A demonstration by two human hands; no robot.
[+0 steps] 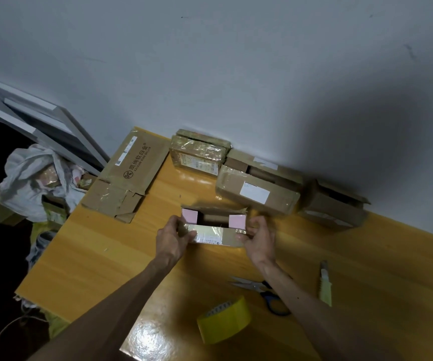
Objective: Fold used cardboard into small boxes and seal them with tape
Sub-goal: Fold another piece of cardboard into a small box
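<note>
A small open cardboard box [211,234] with two pink inner flaps stands in the middle of the yellow table [101,256]. Its near flap carries a shipping label and old tape. My left hand [172,238] grips the box's left end, fingers curled round the corner. My right hand [258,238] holds the right end, thumb pinching the near flap. A roll of yellow tape [224,320] lies near the table's front, between my forearms.
Blue-handled scissors [265,293] and a yellow utility knife [324,282] lie at the right. A flattened carton [129,175] and several taped boxes [257,194] line the wall. A white bag of scraps [35,178] sits off the table's left edge.
</note>
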